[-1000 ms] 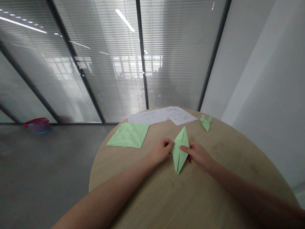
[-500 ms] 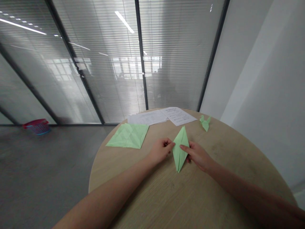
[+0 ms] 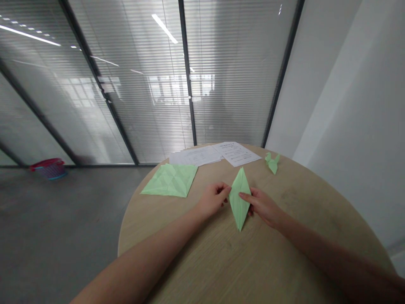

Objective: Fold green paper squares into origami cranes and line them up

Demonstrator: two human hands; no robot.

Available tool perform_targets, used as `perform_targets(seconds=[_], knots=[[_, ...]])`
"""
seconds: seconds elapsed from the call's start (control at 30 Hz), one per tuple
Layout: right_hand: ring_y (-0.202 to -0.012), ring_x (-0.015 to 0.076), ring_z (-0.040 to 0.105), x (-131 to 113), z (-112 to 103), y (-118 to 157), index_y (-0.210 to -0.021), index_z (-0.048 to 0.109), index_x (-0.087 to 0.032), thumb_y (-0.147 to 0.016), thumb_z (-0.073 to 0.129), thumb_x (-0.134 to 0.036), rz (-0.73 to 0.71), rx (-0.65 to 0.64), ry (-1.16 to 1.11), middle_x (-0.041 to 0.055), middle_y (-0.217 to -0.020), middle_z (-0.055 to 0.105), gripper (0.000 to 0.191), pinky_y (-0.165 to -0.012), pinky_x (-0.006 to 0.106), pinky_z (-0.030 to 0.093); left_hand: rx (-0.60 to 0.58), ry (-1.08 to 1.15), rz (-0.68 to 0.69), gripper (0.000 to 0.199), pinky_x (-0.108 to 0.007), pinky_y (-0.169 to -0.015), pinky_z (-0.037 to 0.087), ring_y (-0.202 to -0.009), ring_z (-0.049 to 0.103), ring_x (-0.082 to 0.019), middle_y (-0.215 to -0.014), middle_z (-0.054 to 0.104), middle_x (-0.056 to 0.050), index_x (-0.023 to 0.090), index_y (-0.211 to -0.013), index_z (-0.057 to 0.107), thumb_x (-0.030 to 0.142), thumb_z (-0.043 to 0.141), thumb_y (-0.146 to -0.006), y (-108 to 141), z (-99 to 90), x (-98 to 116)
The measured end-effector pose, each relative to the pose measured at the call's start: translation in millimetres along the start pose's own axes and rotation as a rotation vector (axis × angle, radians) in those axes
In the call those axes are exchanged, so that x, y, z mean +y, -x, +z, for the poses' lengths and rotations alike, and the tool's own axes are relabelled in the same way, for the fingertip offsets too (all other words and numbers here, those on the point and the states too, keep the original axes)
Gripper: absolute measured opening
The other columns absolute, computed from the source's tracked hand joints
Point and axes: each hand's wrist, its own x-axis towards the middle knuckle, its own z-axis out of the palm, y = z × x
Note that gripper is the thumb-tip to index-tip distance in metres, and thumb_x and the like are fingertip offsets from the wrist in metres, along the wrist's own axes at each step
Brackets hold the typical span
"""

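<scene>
A light green folded paper diamond (image 3: 239,207) is held upright over the table, with a crease or slit running down its middle. My left hand (image 3: 217,196) pinches its left corner between thumb and curled fingers. On the opposite side, my right hand (image 3: 261,204) grips the right edge, the thumb lying across the front face and the fingers behind, partly hidden. Farther left lies a creased green paper sheet (image 3: 171,180). A small green origami figure (image 3: 272,163) stands at the back right of the table.
White printed sheets (image 3: 237,153) lie along the far edge of the round wooden table (image 3: 209,261). A red and blue basket (image 3: 50,169) sits on the floor at left. Glass panels with blinds (image 3: 158,118) rise behind the table, and a white wall (image 3: 354,105) stands at right.
The paper diamond has turned slightly, its lower tip swinging a little to the right and its top a little left. Both hands keep their hold, nearly in place.
</scene>
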Motion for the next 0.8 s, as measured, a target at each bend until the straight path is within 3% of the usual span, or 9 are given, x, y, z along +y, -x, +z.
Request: perform_targets(seconds=[0.3, 0.53, 0.8], knots=[[-0.048, 0.0115, 0.051, -2, 0, -1, -0.089, 0.064, -0.018, -0.077, 0.076, -0.057, -0.002, 0.053, -0.071, -0.0006, -0.065, 0.060, 0.043, -0.039, 0.023, 0.034, -0.040, 0.028, -0.004, 0.035, -0.023, -0.053, 0.044, -0.058, 0.053, -0.011, -0.067, 0.055, 0.002, 0.017, -0.079, 0.059, 0.051, 0.058, -0.090, 0, 0.9, -2], [-0.046, 0.0114, 0.050, -1, 2, 0, -0.085, 0.062, -0.018, -0.078, 0.074, -0.061, -0.032, 0.027, 0.040, -0.0010, -0.062, 0.059, 0.045, -0.041, 0.023, 0.037, -0.108, 0.003, 0.048, 0.041, -0.023, -0.055, 0.042, -0.060, 0.053, -0.011, -0.068, 0.056, 0.002, 0.017, -0.080, 0.059, 0.057, 0.066, -0.085, 1, 1.6, -6], [-0.047, 0.0120, 0.051, -1, 1, 0, -0.088, 0.063, -0.018, -0.079, 0.073, -0.061, -0.036, 0.012, 0.062, -0.0007, -0.063, 0.059, 0.045, -0.042, 0.024, 0.038, -0.082, 0.002, 0.082, 0.041, -0.023, -0.053, 0.042, -0.059, 0.052, -0.011, -0.069, 0.056, 0.002, 0.016, -0.083, 0.060, 0.057, 0.066, -0.086, -3, 2.8, -12]])
